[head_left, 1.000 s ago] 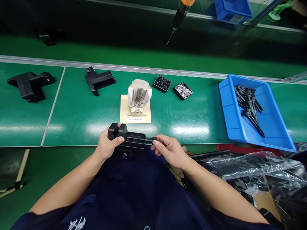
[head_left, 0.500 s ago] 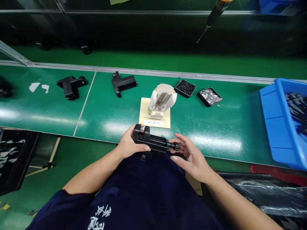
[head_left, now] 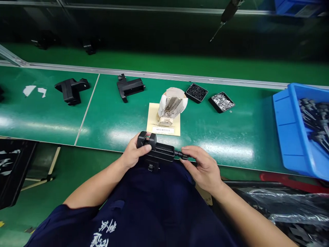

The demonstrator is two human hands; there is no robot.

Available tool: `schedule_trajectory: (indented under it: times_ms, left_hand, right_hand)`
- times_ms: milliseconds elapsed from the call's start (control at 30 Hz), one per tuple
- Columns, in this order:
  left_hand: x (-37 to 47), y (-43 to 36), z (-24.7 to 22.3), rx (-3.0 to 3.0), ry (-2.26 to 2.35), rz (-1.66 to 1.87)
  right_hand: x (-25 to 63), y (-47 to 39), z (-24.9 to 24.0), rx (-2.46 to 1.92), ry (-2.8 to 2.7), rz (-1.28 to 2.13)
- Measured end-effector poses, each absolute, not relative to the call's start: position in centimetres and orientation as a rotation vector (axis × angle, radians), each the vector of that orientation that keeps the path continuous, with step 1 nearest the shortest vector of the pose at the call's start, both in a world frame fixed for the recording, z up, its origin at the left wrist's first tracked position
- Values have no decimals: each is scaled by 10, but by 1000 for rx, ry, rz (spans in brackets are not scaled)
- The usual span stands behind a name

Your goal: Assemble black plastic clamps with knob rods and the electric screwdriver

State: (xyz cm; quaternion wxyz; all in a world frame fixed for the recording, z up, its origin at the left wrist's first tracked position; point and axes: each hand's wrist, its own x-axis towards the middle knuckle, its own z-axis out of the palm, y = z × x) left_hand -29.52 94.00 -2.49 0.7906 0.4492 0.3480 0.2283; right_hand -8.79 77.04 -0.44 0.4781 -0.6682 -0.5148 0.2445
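My left hand (head_left: 133,151) is wrapped round the left end of a black clamp-like device (head_left: 161,152), held just off the table's front edge. A black threaded rod with a knob (head_left: 183,155) sticks out of the device's right end. The fingers of my right hand (head_left: 204,168) pinch this knob, thumb below and fingers above. Behind the device, a fixture wrapped in whitish material (head_left: 172,103) stands on a cream base with a label (head_left: 162,130).
Similar black parts (head_left: 130,87) (head_left: 72,91) lie on the green table (head_left: 115,113). Trays of black screws (head_left: 196,93) and silver washers (head_left: 222,102) sit behind. A blue bin (head_left: 290,127) stands at the right. A screwdriver (head_left: 227,15) hangs above.
My right hand's fingers have closed on the knob; before, they were spread around it. The device has shifted slightly left in view, and the whole scene has moved a little left too.
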Motion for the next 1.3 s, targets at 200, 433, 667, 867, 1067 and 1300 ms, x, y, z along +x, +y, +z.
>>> schedule_trajectory:
  times_ms: [200, 433, 667, 867, 1067, 1300]
  left_hand:
    - [-296, 941, -21, 928, 827, 505]
    - [-295, 941, -19, 902, 879, 502]
    - [-295, 941, -15, 871, 929, 510]
    - [-296, 941, -17, 885, 895, 520]
    - [-297, 941, -16, 898, 875, 500]
    - [-296, 939, -20, 891, 864, 508]
  right_hand:
    - [-91, 766, -4, -1654, -914, 1091]
    - [-94, 767, 1, -1606, -893, 1007]
    - [-95, 768, 1, -1600, -890, 920]
    - [-95, 770, -3, -1601, -965, 924]
    - [-95, 772, -2, -1557, -1178, 711]
    - [-94, 771, 0, -1665, -797, 1084]
